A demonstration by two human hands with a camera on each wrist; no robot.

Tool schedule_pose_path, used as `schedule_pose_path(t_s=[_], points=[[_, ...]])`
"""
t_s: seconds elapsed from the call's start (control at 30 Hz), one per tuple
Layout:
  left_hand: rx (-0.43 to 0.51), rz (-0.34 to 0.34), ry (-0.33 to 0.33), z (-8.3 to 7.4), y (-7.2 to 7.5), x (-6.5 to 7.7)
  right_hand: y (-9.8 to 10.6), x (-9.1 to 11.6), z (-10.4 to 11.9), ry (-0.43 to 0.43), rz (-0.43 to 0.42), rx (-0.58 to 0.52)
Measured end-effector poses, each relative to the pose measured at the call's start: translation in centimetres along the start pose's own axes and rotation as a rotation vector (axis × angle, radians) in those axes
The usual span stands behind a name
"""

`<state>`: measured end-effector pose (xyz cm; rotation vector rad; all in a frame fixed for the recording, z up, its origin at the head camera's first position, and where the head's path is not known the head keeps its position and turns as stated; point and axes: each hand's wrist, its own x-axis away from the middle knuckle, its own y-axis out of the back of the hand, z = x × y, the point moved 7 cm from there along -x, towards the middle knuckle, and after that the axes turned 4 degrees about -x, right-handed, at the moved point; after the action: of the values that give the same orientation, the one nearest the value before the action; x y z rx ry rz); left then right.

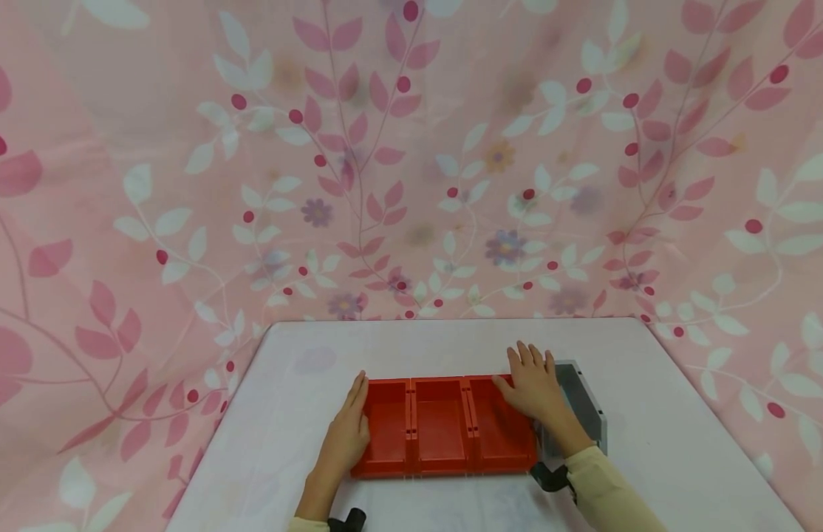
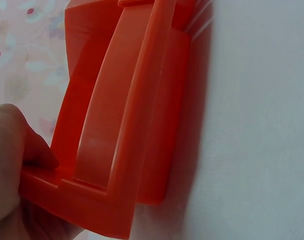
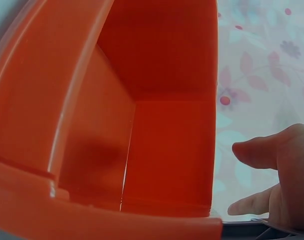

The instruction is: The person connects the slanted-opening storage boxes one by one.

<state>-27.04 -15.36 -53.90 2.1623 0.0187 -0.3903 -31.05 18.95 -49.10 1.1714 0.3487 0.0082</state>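
Three red plastic bins stand side by side in a row on the table: a left bin (image 1: 388, 428), a middle bin (image 1: 440, 428) and a right bin (image 1: 496, 436). My left hand (image 1: 346, 438) grips the outer wall of the left bin, its thumb (image 2: 39, 150) over the rim and the other fingers partly hidden outside. At the other end, my right hand (image 1: 536, 386) is over the far right corner of the right bin with fingers spread. In the right wrist view, its thumb (image 3: 259, 150) stands apart from the bin wall. Nothing lies inside the bins.
A grey shallow box (image 1: 582, 399) lies just right of the row, partly covered by my right hand and forearm. The white-covered table (image 1: 305, 355) ends at a pink floral curtain (image 1: 411, 185). A black wrist strap part (image 1: 550, 476) hangs near the right bin's front corner.
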Motion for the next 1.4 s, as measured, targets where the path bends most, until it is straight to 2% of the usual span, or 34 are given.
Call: schedule_pose_path(t_s=[0.37, 1.07, 1.4], points=[[0.022, -0.011, 0.023, 0.44, -0.13, 0.01, -0.01, 0.08, 0.24, -0.007, 0.017, 0.032], [0.021, -0.013, 0.026, 0.55, -0.35, -0.13, -0.52, 0.02, -0.04, -0.030, 0.031, 0.045], [-0.024, -0.011, 0.044, 0.78, -0.47, -0.17, -0.87, 0.00, -0.09, -0.031, 0.017, 0.053]])
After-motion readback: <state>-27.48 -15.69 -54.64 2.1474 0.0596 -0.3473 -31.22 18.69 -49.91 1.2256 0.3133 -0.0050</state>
